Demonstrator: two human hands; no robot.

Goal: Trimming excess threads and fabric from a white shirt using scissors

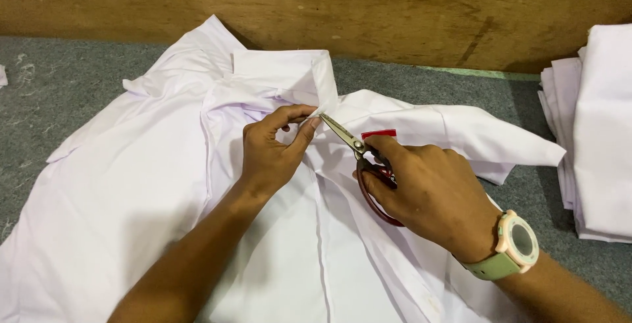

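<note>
A white shirt (pixel 131 185) lay spread across the grey table (pixel 59 79), filling the left and centre of the frame, its collar (pixel 283 73) turned up near the upper middle. The cloth looked thin, light and limp, so it would likely have bunched or slid under a loose touch; a firm pinch close to the working spot seemed the best hold.

At centre, the left hand (pixel 266 155) was closed in a pinch, thumb and forefinger nipping a small fold of fabric just below the collar and holding it taut.

Just right of it, the right hand (pixel 428 191) gripped a pair of scissors (pixel 359 155) by their dark red handles, fingers through the loops. The metal blades pointed up and left, their tips touching the pinched fold. A small red label (pixel 378 133) showed beside the blades. A pale green watch (pixel 513 247) sat on that wrist.

At the far right edge, a stack of folded white cloth (pixel 596 132) rested well apart from the hands.
</note>
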